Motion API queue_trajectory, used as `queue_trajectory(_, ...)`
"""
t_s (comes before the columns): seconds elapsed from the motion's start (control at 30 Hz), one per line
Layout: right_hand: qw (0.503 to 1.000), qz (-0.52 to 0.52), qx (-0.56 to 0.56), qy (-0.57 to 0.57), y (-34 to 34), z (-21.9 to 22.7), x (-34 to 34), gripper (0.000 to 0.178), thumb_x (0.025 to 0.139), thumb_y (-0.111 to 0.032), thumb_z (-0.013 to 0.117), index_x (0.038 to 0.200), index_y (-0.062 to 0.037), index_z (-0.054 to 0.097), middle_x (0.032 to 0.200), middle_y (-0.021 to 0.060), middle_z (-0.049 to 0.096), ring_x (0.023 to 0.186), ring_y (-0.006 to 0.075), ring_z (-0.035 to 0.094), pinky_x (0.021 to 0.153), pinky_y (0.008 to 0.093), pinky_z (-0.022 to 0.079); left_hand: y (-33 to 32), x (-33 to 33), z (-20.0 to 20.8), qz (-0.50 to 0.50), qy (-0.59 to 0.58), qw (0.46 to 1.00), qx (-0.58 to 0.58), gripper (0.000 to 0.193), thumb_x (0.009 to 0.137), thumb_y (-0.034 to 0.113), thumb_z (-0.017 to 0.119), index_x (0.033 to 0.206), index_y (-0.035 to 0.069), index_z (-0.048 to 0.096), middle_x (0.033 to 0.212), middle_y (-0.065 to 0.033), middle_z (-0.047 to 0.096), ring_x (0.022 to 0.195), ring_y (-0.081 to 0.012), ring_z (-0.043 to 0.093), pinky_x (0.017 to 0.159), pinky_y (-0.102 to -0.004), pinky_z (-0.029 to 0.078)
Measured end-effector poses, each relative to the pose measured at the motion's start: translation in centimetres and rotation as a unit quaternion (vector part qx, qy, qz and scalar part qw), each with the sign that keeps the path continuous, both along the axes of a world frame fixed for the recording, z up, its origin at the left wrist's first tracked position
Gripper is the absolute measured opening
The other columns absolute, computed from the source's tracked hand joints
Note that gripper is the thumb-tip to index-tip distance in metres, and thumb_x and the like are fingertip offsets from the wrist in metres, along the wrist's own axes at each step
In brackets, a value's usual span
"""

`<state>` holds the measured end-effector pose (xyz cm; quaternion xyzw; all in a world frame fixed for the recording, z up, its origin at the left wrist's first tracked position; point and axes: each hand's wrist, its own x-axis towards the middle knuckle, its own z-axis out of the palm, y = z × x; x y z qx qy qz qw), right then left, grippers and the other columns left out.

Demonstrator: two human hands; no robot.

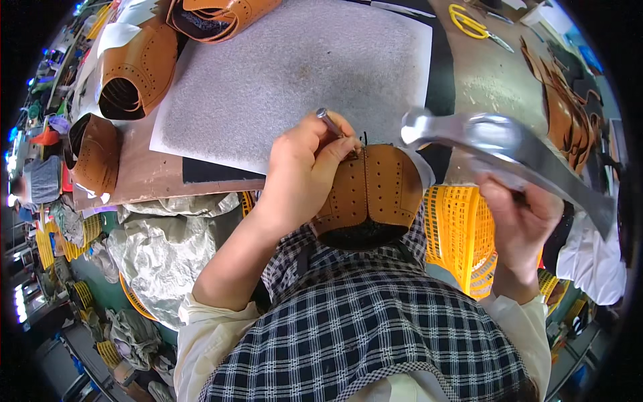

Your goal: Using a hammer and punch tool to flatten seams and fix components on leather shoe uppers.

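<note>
A tan perforated leather shoe upper (pixel 375 191) rests on my lap against the table edge, toe pointing away. My left hand (pixel 305 167) grips its left side and pinches a thin metal punch or nail (pixel 329 122) upright against the leather near the toe. My right hand (pixel 519 221) is raised to the right, closed on the handle of a metal hammer (pixel 495 144), whose shiny head (pixel 416 127) hangs blurred just right of the shoe's toe.
A grey textured mat (pixel 288 74) covers the worktable. Other tan shoe uppers (pixel 137 70) lie at the left and top. Yellow-handled scissors (pixel 472 23) lie top right, beside leather strips (pixel 569 107). A yellow plastic crate (pixel 459 234) stands below the table, crumpled pale sheeting (pixel 164 251) at left.
</note>
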<state>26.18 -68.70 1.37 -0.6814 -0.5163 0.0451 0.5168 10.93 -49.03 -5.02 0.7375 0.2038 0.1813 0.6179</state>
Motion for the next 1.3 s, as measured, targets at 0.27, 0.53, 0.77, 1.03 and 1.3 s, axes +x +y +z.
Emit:
queue_trajectory(0.27, 0.986, -0.012, 0.162, 0.036, 0.8, 1.8, -0.9, 0.038, 0.088, -0.020, 0.061, 0.113, 0.0073, 0.053, 0.078, 0.0110, 0.057, 0.067, 0.0153, 0.051, 0.058, 0.0269, 0.041, -0.8, 0.2, 0.1, 0.024, -0.018, 0.984, 0.176, 0.007, 0.081, 0.001, 0.061, 0.084, 0.000, 0.055, 0.069, -0.0133, 0.060, 0.060, -0.0252, 0.059, 0.059, -0.0283, 0.047)
queue_trajectory(0.53, 0.979, 0.024, -0.195, -0.060, -0.2, -1.2, -0.9, 0.023, 0.078, -0.001, 0.066, 0.101, -0.0038, 0.065, 0.080, 0.0109, 0.065, 0.069, 0.0157, 0.063, 0.063, 0.0285, 0.048, -0.5, 1.1, 0.2, 0.152, -0.045, 0.987, -0.038, 0.009, 0.086, 0.008, 0.056, 0.081, 0.001, 0.051, 0.065, -0.0125, 0.058, 0.056, -0.0180, 0.059, 0.053, -0.0300, 0.047)
queue_trajectory(0.77, 0.965, -0.006, -0.238, 0.108, 0.2, -2.3, -1.0, 0.024, 0.077, 0.004, 0.062, 0.101, 0.0010, 0.064, 0.085, 0.0078, 0.067, 0.074, 0.0079, 0.059, 0.067, 0.0240, 0.047, -4.7, -9.3, -3.3, -0.356, 0.155, 0.755, 0.529, 0.009, 0.067, 0.015, 0.056, 0.070, 0.007, 0.058, 0.081, -0.0059, 0.056, 0.078, -0.0187, 0.056, 0.057, -0.0306, 0.050)
queue_trajectory(1.03, 0.945, -0.093, -0.070, 0.307, -1.3, -7.7, 2.3, 0.010, 0.089, -0.007, 0.054, 0.095, -0.0004, 0.058, 0.070, -0.0014, 0.051, 0.060, 0.0049, 0.047, 0.053, 0.0186, 0.037, 11.2, -15.7, 12.4, 0.301, 0.179, 0.661, 0.664, 0.016, 0.073, 0.013, 0.066, 0.066, 0.005, 0.053, 0.067, -0.0097, 0.056, 0.062, -0.0252, 0.055, 0.054, -0.0331, 0.042)
queue_trajectory(1.3, 0.901, -0.134, -0.017, 0.411, 0.5, -11.1, 3.9, 0.026, 0.093, -0.017, 0.053, 0.115, -0.0028, 0.054, 0.069, -0.0014, 0.051, 0.057, 0.0049, 0.046, 0.050, 0.0174, 0.037, 34.4, -27.3, 8.3, 0.097, 0.573, 0.782, 0.226, 0.018, 0.066, 0.012, 0.075, 0.076, 0.002, 0.064, 0.066, -0.0043, 0.063, 0.061, -0.0153, 0.062, 0.054, -0.0284, 0.050)
